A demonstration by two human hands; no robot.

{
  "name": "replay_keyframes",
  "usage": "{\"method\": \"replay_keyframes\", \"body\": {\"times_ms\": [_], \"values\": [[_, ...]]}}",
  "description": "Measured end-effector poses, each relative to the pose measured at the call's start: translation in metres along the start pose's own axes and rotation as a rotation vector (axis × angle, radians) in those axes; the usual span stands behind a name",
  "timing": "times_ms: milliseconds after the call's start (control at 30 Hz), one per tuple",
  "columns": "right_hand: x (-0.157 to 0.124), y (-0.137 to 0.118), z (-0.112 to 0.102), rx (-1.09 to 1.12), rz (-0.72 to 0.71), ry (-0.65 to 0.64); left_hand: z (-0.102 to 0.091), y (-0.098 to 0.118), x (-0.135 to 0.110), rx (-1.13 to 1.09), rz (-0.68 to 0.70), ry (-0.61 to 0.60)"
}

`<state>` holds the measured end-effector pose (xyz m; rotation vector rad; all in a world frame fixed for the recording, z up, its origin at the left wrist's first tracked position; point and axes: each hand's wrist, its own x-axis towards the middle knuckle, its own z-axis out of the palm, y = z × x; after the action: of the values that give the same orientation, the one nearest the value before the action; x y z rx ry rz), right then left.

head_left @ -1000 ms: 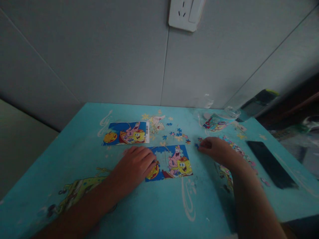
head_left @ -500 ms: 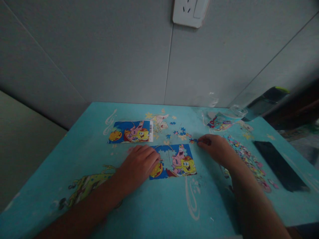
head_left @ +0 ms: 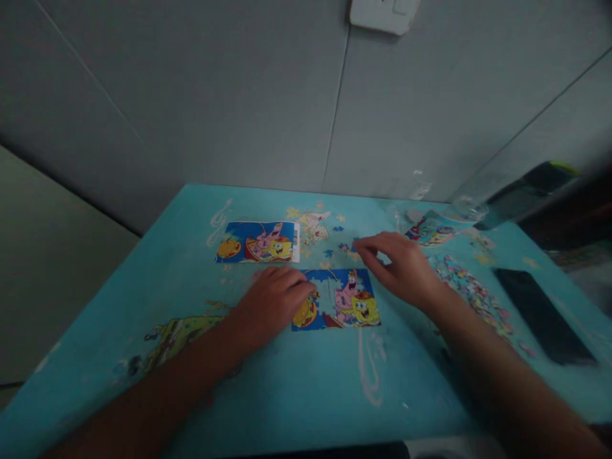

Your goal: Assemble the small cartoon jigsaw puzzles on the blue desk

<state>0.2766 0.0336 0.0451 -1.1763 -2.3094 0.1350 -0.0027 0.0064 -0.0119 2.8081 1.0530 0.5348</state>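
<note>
Turquoise surface [head_left: 306, 395], cartoon print and white swirls, near edge along bottom of view; printed yellow figure toward its left edge. Left hand [head_left: 275, 296] palm down at left end of puzzle [head_left: 354, 315], fingers over it, cannot tell if gripping. Puzzle flat mid-surface, part built: blue ground, burger at left, pink and yellow characters at right, jagged pale gap in upper middle. Flat dark slab [head_left: 545, 315] by right edge, heap of small multicolored bits [head_left: 471, 290] just left of it. Right hand [head_left: 396, 264] beyond puzzle's top right corner, thumb and index finger curved, tips by loose pieces [head_left: 328, 253], mostly blue; cannot tell if one is pinched. Picture card [head_left: 258, 242] toward far left corner, same scene complete, white barcode strip on right. Clear container [head_left: 440, 227], cartoon-printed, near far right corner. Grey paneled wall [head_left: 229, 115] behind far edge, white socket plate [head_left: 385, 14] up top
</note>
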Motion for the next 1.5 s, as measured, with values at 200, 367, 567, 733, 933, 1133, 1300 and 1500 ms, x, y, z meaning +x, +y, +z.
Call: {"method": "replay_keyframes", "body": {"times_ms": [200,367,567,733,933,1133,1300,1500], "values": [[-0.029,0.025,0.009,-0.142,-0.003,0.076,0.007,-0.013,-0.006,0.029,0.060,-0.009],[-0.028,0.016,0.013,-0.219,-0.140,0.015,0.007,-0.019,-0.008,0.017,0.101,0.004],[-0.027,0.009,0.017,-0.220,-0.122,-0.099,0.004,-0.016,-0.007,-0.013,0.049,-0.007],[-0.030,0.005,0.021,-0.127,-0.171,-0.104,0.004,-0.012,-0.007,-0.021,0.031,-0.014],[-0.032,0.000,0.023,-0.126,-0.230,-0.093,0.000,-0.003,-0.003,-0.006,0.010,-0.018],[-0.035,-0.008,0.026,-0.149,-0.291,-0.149,-0.003,0.004,0.000,-0.001,-0.007,-0.021],[-0.035,-0.009,0.025,-0.123,-0.277,-0.164,0.000,0.003,-0.002,0.042,0.013,0.006],[-0.034,-0.004,0.025,-0.086,-0.169,-0.131,0.000,0.005,-0.002,0.071,0.034,0.013]]}}
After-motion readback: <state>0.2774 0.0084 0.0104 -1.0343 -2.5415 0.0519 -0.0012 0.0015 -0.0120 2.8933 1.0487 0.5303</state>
